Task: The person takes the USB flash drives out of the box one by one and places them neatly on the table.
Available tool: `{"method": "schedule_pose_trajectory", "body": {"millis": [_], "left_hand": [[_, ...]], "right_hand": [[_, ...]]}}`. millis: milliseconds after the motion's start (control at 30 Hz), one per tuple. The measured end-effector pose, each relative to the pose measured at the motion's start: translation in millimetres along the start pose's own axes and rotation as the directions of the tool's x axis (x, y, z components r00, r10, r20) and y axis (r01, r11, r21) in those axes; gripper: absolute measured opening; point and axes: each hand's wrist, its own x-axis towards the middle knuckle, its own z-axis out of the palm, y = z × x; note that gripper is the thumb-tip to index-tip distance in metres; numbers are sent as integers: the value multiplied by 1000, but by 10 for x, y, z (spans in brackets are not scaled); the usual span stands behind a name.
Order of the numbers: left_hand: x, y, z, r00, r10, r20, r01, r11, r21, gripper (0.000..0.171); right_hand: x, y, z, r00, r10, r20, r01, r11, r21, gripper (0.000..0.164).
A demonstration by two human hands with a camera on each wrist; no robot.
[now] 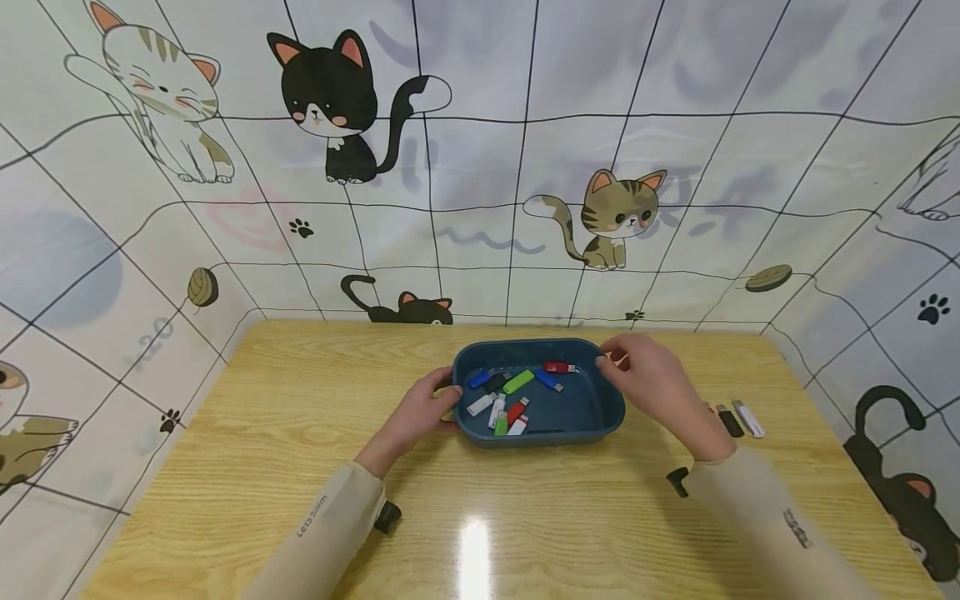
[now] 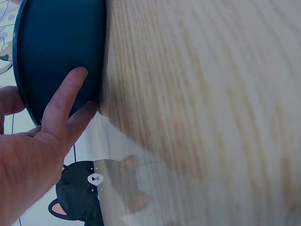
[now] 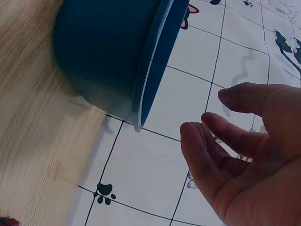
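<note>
on the table [image 1: 570, 517], the left hand [image 1: 416, 412] pinches the left rim of a blue tray [image 1: 581, 408], probably light and stiff, best gripped at both ends, usb sticks [image 1: 518, 382] inside. the right hand [image 1: 651, 377], fingers loosely curled, empty, hovers beside its far right corner.

A pale wooden surface [image 1: 262, 433], its grain running left to right, meets a whitish far wall [image 1: 480, 179]; a left wall [image 1: 82, 375] and right wall [image 1: 885, 350] flank it. Dark grid lines cross all three. Cartoon cats decorate them: a black-and-white cat [image 1: 330, 104] far left of centre, a brown striped cat [image 1: 618, 221] farther right. Small paw prints [image 1: 302, 227] are scattered about. A bright light reflection [image 1: 474, 558] glares at the near edge.
</note>
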Motion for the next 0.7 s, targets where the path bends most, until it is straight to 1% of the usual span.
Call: {"method": "schedule_pose_trajectory", "body": {"millis": [200,333,533,700], "left_hand": [[0,-9,-12,1000,2,15,-2,1000,-2,52],[-2,8,-4,1000,1,21,-1,1000,-4,52],[-15,28,7,1000,8,11,-8,1000,7,52],[-12,26,8,1000,14,6,-14,1000,1,51]], "right_hand": [[83,-63,102,1000,-19,23,19,1000,-9,29],[121,-91,155,999,-34,33,35,999,-15,29],[205,-125,230,996,-59,61,61,997,-37,28],[281,-167,297,994,-58,94,64,996,-64,28]]}}
